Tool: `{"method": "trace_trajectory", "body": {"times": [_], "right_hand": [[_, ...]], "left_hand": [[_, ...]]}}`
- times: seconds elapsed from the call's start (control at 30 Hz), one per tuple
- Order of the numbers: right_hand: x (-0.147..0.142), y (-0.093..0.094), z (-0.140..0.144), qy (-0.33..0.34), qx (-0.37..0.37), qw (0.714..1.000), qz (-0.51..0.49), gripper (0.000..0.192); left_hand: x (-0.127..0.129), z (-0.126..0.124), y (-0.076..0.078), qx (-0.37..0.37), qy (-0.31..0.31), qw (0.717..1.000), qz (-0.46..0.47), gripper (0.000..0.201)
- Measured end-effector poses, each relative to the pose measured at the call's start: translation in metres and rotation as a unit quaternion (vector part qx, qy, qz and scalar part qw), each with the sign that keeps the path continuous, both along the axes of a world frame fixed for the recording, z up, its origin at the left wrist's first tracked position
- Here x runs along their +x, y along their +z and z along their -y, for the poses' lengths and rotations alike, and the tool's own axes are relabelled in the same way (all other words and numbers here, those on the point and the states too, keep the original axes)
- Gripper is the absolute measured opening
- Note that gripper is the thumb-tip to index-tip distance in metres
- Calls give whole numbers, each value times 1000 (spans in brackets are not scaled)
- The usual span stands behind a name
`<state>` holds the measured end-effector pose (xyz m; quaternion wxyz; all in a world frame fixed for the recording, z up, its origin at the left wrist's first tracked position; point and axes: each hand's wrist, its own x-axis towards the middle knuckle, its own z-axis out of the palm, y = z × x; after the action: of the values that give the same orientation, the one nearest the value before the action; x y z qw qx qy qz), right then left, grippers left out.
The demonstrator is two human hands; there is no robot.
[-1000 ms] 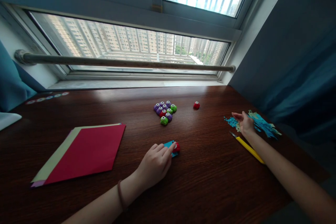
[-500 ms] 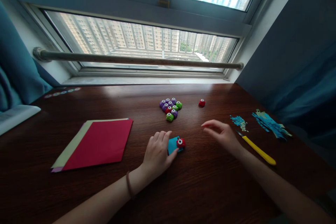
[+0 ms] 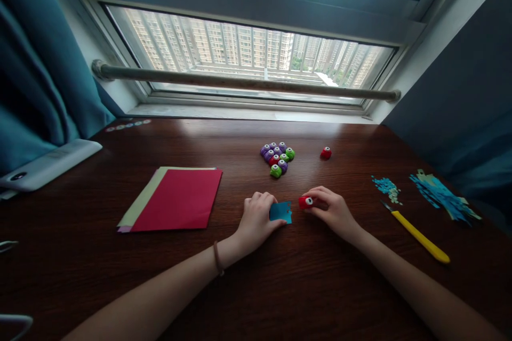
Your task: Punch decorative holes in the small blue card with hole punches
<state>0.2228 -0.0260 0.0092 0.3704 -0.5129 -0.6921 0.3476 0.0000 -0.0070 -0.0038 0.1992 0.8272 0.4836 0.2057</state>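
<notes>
Holding a blue paper (image 3: 281, 212) by its left side, my left hand (image 3: 256, 221) rests at the lower centre of the frame, thumb along the near edge. My right hand (image 3: 332, 214), apart from the left, pinches a red punch (image 3: 303, 202) between thumb and fingers. The punch lies just right of the paper's notched right edge and slightly higher in the frame; a narrow strip of table (image 3: 340, 287) shows between them. Its long axis runs roughly across the frame, the white eye toward my right fingers. The paper's longer side also appears to run left to right.

Hidden or unclear: the paper's left end, beneath my left fingers; the punch's right end, partly behind my right fingers; whether the paper lies flat; and a white loop (image 3: 16, 318), cut off at lower left.
</notes>
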Motion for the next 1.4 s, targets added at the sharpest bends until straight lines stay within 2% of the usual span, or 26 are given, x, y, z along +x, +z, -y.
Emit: {"method": "trace_trajectory", "body": {"times": [0.1,0.2,0.3,0.4,0.53,0.6,0.7,0.87,0.97,1.07,1.1,1.13,1.17,1.2,1.23,1.27,1.3,1.4], "right_hand": [[19,-3,1,-44,-54,997,-43,30],[41,-6,1,-104,-82,991,-23,37],[68,-10,-2,-182,-21,978,96,35],[99,-14,-7,-254,44,946,195,34],[134,-17,-14,-332,55,903,267,31],[144,-17,-19,-348,42,892,284,31],[147,-17,-32,-337,35,896,285,30],[142,-24,-73,-316,74,903,283,26],[137,-27,-94,-328,86,896,287,28],[113,-23,-92,-353,140,876,297,41],[99,-20,-86,-344,164,877,292,43],[82,-17,-76,-307,178,894,275,38],[64,-14,-65,-237,158,931,229,27],[46,-12,-54,-142,104,968,177,20],[28,-10,-42,-44,37,989,139,17],[12,-8,-32,24,-3,993,117,14],[-1,-8,-23,59,-8,991,116,10],[-22,-10,-12,70,22,987,142,6]], "left_hand": [[-1,-1,-1,-16,13,999,38,20],[-1,-1,-2,-39,35,996,72,15],[-1,-2,-2,-60,47,991,109,12],[-1,-3,-3,-85,59,982,161,13],[-1,-3,-5,-102,68,974,192,15],[-1,-3,-5,-100,67,974,193,15],[-1,-3,-5,-96,65,974,193,15],[-2,-4,-7,-101,70,970,208,17],[-2,-5,-8,-111,76,963,232,17],[-3,-5,-8,-121,84,954,263,17],[-3,-5,-7,-124,87,951,271,17],[-3,-6,-7,-127,89,948,278,17],[-3,-5,-7,-131,90,946,284,17],[-2,-5,-6,-133,90,944,288,17],[-2,-5,-6,-135,89,943,291,17],[-2,-5,-6,-135,89,942,293,17],[-2,-5,-5,-136,89,942,295,17],[-2,-4,-5,-138,88,941,298,17]]}}
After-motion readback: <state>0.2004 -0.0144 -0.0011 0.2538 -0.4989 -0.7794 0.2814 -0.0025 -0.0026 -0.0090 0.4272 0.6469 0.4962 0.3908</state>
